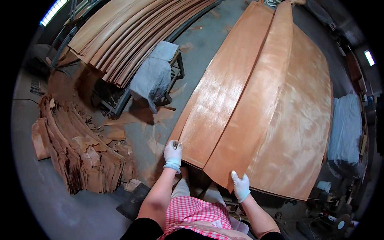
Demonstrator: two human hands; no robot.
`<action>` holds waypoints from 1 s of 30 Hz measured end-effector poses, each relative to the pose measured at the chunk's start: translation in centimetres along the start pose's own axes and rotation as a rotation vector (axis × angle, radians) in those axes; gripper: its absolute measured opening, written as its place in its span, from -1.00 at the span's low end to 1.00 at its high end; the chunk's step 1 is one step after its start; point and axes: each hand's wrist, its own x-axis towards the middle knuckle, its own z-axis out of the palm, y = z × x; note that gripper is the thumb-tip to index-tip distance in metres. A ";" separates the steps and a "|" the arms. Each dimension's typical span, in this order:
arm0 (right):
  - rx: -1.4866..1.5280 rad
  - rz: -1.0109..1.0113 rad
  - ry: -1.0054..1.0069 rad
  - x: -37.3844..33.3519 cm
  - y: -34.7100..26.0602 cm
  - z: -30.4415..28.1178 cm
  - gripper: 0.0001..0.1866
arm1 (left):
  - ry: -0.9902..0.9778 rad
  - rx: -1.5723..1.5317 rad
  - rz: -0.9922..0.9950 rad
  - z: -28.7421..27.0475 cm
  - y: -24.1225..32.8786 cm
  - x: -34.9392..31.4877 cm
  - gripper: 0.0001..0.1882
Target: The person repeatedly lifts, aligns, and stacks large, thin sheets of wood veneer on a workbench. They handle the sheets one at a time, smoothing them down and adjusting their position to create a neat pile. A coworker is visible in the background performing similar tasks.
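Observation:
Long reddish-brown wood veneer sheets [218, 108] lie overlapping on a large stack in front of me. My left hand [173, 155], in a white glove, is closed at the near left corner of the left sheet, its fingertips curled at the edge. A second veneer sheet [248, 120], narrower and partly raised, runs along the middle. Its near edge is pinched in my gloved right hand [241, 188], thumb up, the fingers under it partly hidden. To the right a paler, wavy veneer sheet [298, 120] shows on the stack.
Curved veneer sheets [132, 36] are piled on a rack at the far left. A stand under a grey cover [156, 72] stands beside them. Torn veneer scraps [84, 148] heap on the floor at left. Another person's hand [297, 2] is at the far end. A wrapped bundle [345, 128] stands right.

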 end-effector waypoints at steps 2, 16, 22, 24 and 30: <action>0.013 0.022 -0.019 -0.2 -0.6 1.8 -0.73 | -0.029 -0.199 -0.057 -0.4 -3.3 0.3 -0.65; -0.010 0.018 0.022 1.5 -0.7 4.3 -0.73 | -0.202 0.323 0.797 0.4 6.3 -9.8 -0.66; -0.010 -0.005 0.029 1.7 -1.2 5.3 -0.71 | -0.076 0.401 0.482 0.4 1.3 -6.7 -0.50; -0.031 -0.009 0.039 1.9 -0.5 5.4 -0.71 | -0.091 0.630 0.358 -0.2 2.4 -5.9 -0.41; -0.001 -0.012 0.018 2.5 -0.3 6.3 -0.68 | -0.114 0.728 0.337 -0.3 -0.2 -3.9 -0.44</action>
